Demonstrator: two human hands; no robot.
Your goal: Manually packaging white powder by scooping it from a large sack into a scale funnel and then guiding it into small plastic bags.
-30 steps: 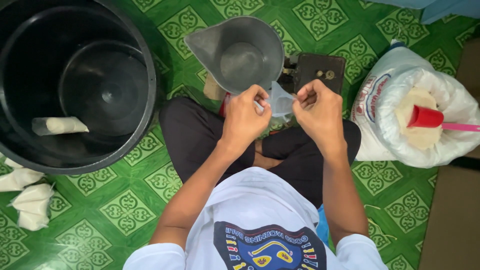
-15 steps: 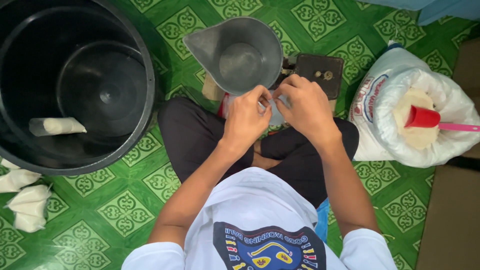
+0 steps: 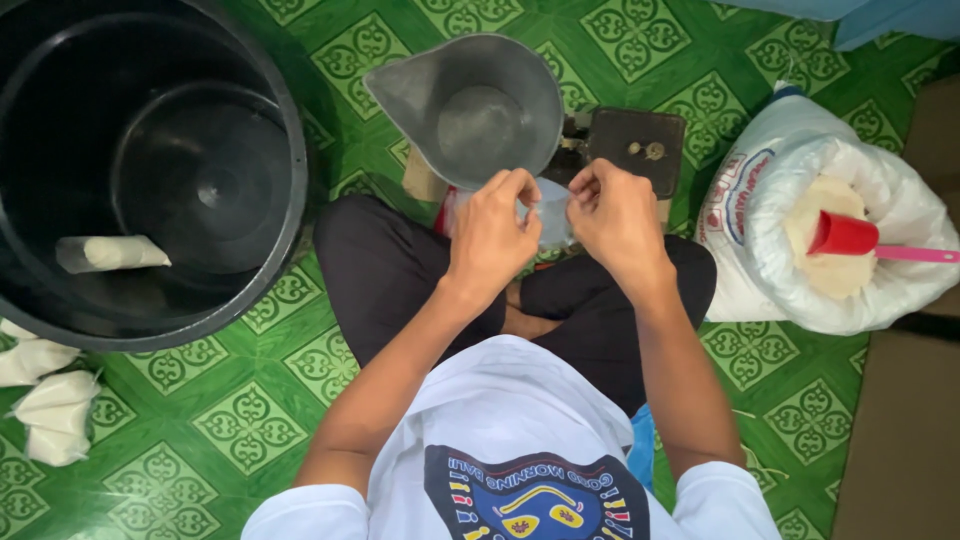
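Both hands pinch a small clear plastic bag [image 3: 548, 212] over the lap, just below the grey scoop [image 3: 470, 105]: left hand [image 3: 492, 235] and right hand [image 3: 612, 215] each grip an edge. Rubbing the mouth's layers apart with light fingertips should open it cleanly.

the floor [image 3: 250, 420] is bright green tile with a lighter green ornamental square motif repeated across it. the tub [image 3: 150, 170] is black, and the packet [image 3: 112, 252] inside it is clear over a cream fill. the packets [image 3: 45, 400] at the lower left are white to cream. the scoop pan [image 3: 470, 105] is dull grey. the scale [image 3: 635, 140] is dark brown. the sack [image 3: 800, 230] is white with red and blue print, its contents pale cream. the cup [image 3: 845, 235] is red with a pink handle. the bag [image 3: 550, 212] is clear. the trousers [image 3: 390, 270] are black. the shirt [image 3: 520, 440] is white with a dark blue, multicoloured print.
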